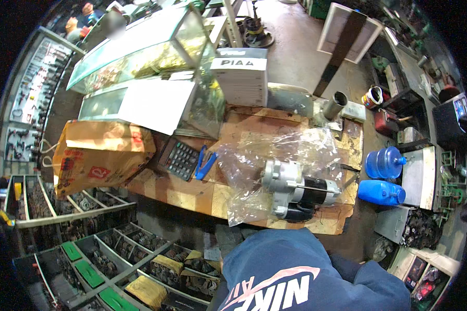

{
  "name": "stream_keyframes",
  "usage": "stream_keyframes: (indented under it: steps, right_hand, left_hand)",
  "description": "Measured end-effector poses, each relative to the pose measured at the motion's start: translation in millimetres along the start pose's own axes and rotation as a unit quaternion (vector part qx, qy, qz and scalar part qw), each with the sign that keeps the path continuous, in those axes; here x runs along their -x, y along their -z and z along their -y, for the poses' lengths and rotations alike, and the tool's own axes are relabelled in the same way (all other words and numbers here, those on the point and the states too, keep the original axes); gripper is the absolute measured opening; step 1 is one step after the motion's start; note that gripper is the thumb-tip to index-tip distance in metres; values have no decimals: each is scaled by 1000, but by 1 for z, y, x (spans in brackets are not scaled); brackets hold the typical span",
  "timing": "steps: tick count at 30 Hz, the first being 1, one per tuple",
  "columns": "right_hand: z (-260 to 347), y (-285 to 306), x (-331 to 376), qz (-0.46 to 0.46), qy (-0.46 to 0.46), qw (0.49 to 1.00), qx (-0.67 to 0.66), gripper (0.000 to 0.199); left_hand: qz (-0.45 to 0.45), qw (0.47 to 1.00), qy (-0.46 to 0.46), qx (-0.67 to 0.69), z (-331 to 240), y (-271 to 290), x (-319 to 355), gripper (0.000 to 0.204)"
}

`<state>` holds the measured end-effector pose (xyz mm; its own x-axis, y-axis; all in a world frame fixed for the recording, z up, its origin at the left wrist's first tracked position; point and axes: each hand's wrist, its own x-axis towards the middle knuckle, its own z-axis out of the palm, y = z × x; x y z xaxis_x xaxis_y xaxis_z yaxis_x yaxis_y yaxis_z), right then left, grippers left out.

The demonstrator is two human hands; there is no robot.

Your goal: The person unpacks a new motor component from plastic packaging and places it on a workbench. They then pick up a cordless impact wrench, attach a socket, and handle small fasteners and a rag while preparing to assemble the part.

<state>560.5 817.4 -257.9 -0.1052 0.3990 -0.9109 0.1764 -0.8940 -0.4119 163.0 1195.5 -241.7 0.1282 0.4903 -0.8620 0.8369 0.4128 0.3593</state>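
Looking straight down at my counter here and neither of my hands is in the shot, so I can't say what either grip is doing. All I see of myself is my blue sweatshirt at the bottom.

The starter motor lies on its side on a crumpled clear plastic bag, close to the counter's near edge and toward its right end. The bag hangs a bit over that near edge. Left of it there's bare wood, then a blue clip right beside a black calculator. Further left a brown paper bag droops over the left corner.

The back of the counter is crowded: a glass display case with small parts inside, and a white box standing next to it.

Down on my left, metal bins are divided into compartments full of dark parts, some with green or yellow packs on top. Right of the counter, two blue water jugs sit on the floor.
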Motion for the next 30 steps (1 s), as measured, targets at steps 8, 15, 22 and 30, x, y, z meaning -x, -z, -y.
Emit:
stream_keyframes:
  steps: [8,15,22,30]
  right_hand:
    - [139,49,-15,-102,-39,994,2,50]
    - [322,27,-73,-242,-28,970,-18,49]
    - [510,-80,-167,-226,79,971,11,48]
    - [721,-121,-241,-115,249,869,413,43]
  left_hand:
    - [-59,990,-12,129,-33,90,-14,60]
    - [-32,992,-26,121,21,225,-105,54]
    - [-37,974,-219,53,41,452,-92,49]
    - [-201,829,-286,436,-101,673,-38,57]
